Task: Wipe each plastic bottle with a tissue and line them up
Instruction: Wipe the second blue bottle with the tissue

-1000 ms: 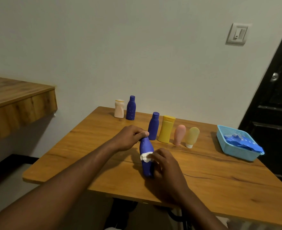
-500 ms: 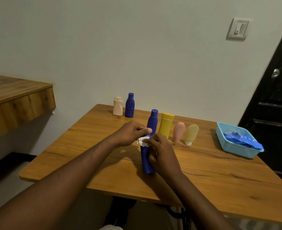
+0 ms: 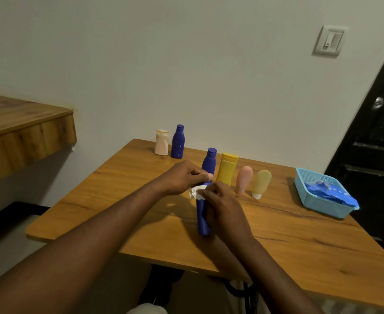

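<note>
Wooden table (image 3: 299, 241) is occupying the centre. Light blue basket (image 3: 322, 206) is sitting on it at 3 o'clock, holding crumpled blue material (image 3: 329, 193). Wall switch (image 3: 328, 40) is showing at 1 o'clock. Dark door (image 3: 376, 155) with round knob (image 3: 378, 102) is standing beyond the basket. Wooden counter (image 3: 23, 130) is projecting at 9 o'clock.

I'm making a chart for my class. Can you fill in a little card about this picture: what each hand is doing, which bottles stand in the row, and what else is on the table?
Left hand: grips the top of the held blue bottle
Right hand: pinches the white tissue against that bottle's upper part
Row behind: blue bottle, yellow bottle, pink tube, pale yellow tube, all standing
Far edge: cream bottle beside speckled blue bottle
Right side: light blue basket, something blue inside
Surface: wooden table
</note>
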A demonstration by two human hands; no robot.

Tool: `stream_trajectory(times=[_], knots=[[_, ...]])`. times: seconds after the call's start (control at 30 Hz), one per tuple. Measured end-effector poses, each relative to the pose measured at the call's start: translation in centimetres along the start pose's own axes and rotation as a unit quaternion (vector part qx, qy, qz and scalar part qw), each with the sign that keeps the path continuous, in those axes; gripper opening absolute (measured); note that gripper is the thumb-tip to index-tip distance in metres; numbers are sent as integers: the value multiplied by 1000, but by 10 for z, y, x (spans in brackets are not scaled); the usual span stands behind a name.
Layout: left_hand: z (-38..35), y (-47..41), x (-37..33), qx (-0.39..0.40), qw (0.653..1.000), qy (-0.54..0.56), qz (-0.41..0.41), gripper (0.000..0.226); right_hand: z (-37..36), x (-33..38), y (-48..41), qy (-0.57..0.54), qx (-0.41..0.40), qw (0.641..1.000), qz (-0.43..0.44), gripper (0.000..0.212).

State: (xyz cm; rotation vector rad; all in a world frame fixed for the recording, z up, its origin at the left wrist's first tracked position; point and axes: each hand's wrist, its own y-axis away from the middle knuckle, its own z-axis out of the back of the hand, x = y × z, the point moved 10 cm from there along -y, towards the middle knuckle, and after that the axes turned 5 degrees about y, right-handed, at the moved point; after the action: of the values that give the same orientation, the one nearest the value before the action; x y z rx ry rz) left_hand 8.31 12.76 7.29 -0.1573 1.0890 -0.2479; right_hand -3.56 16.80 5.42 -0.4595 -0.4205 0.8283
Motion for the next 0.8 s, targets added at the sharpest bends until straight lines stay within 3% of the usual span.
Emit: stream_trajectory(times=[0.13, 0.23, 0.43, 0.67, 0.8], knots=[[2, 0, 5, -2, 1000, -9, 4, 30, -1, 13, 12, -13, -3, 1000, 18, 33], [5, 0, 13, -3, 1000, -2, 10, 32, -14, 20, 48, -26, 61, 997, 34, 28], [6, 0, 6, -2, 1000, 18, 1, 29, -9, -18, 55, -34, 79, 996, -23, 15], [-2, -4, 7, 5, 1000, 22, 1, 25, 6, -14, 22, -59, -13, 997, -54, 24], [-3, -3, 9, 9, 1000, 30, -1, 24, -12, 15, 44, -22, 34, 999, 5, 35]])
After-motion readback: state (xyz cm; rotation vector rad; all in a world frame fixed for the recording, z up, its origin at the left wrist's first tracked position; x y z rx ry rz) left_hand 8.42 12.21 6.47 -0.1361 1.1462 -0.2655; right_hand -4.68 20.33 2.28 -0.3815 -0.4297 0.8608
